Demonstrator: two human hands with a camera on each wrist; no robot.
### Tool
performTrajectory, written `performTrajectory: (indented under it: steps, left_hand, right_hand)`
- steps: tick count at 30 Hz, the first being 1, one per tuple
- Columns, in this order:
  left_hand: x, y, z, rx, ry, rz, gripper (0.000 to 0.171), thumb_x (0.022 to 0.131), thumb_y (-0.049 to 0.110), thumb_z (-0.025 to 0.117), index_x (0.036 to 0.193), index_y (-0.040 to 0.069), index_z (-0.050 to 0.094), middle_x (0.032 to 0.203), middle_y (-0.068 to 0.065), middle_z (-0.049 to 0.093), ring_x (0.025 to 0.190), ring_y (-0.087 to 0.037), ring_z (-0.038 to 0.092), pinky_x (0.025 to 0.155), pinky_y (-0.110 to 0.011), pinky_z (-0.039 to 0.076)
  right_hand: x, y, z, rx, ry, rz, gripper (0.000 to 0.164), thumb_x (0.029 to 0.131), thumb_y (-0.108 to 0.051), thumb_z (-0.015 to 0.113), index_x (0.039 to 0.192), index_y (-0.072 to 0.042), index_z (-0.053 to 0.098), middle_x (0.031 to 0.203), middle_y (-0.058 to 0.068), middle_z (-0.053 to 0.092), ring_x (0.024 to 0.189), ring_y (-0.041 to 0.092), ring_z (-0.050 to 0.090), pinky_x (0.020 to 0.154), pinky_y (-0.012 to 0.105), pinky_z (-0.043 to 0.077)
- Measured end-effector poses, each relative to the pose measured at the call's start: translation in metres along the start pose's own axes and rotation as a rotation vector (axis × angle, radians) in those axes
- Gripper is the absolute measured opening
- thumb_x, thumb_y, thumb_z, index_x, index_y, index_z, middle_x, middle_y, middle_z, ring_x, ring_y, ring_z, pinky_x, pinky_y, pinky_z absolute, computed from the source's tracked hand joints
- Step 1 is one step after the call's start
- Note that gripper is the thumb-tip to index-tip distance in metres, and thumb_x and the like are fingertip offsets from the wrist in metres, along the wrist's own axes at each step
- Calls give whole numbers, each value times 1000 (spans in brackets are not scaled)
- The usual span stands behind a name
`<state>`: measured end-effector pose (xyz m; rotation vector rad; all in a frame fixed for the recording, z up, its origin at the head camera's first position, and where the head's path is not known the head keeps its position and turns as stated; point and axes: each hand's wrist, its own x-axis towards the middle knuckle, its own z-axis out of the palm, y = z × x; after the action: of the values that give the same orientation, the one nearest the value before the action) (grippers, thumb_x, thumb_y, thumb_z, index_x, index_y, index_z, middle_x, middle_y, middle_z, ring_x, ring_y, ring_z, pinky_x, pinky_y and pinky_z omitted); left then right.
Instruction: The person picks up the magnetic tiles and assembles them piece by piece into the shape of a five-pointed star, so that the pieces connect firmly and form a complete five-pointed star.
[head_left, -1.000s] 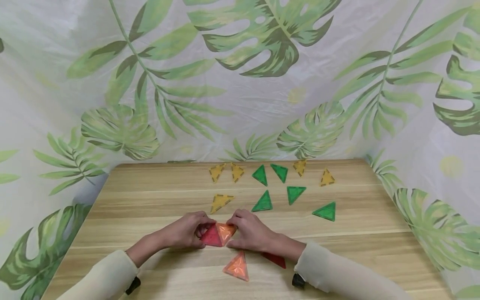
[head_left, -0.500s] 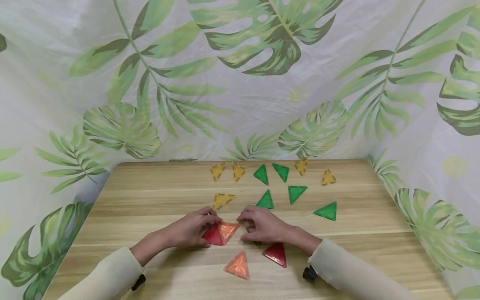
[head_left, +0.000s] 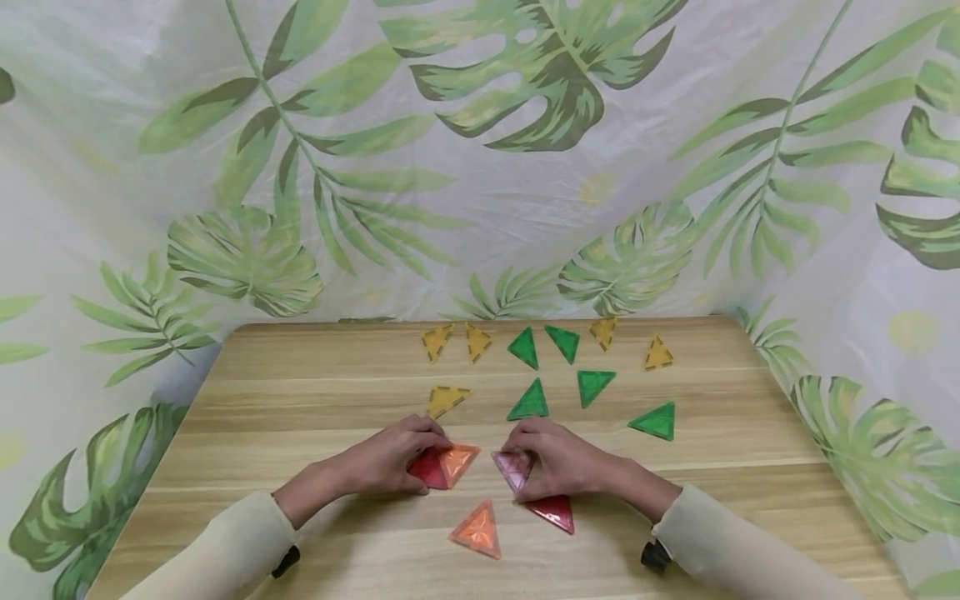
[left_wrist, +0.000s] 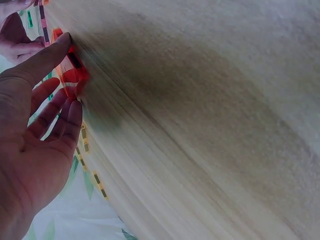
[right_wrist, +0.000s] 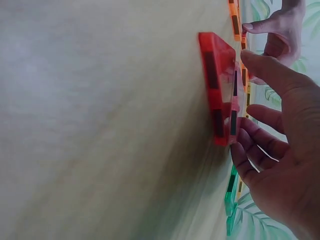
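Note:
In the head view my left hand [head_left: 393, 458] holds a translucent red triangular magnetic tile [head_left: 430, 470] between thumb and fingers. An orange triangular tile [head_left: 459, 462] lies edge to edge with it on its right. My right hand [head_left: 561, 460] pinches a pink triangular tile [head_left: 512, 468], a short gap away from the orange one; its fingers hide part of the pink tile. Just below that hand lies a dark red triangular tile [head_left: 555, 513], partly covered. A second orange tile [head_left: 478, 531] rests nearer me. The right wrist view shows thumb and fingertips at the pink tile's ends.
Several green triangular tiles [head_left: 596, 387] and several yellow ones [head_left: 448, 401] are scattered over the far part of the wooden table [head_left: 300, 392]. A leaf-patterned cloth [head_left: 480, 208] hangs behind and along the sides.
My right hand has left the orange tile and shifted right, and it now grips the pink tile. The dark red tile has come partly into sight. My left hand stays at the red tile.

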<state>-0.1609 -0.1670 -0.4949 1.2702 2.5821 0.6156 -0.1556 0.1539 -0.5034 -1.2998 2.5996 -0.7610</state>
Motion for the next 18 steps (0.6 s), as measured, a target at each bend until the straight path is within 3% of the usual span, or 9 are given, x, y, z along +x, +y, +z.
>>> performTrajectory:
  steps: [12, 18]
  left_hand:
    - [1, 2, 2, 4, 18, -44, 62, 73, 32, 86, 127, 11, 63, 118, 0, 56, 105, -12, 52, 88, -29, 51]
    - [0, 3, 3, 5, 37, -41, 64, 72, 33, 87, 127, 9, 64, 116, -2, 57, 102, -16, 54, 86, -30, 51]
  right_hand:
    - [-7, 2, 8, -14, 81, -64, 52, 72, -37, 85, 114, -12, 69, 112, -2, 60, 103, 7, 52, 87, 25, 48]
    - [-5, 2, 12, -19, 101, -49, 48, 74, -38, 83, 112, -12, 69, 109, -3, 60, 98, 8, 54, 82, 21, 49]
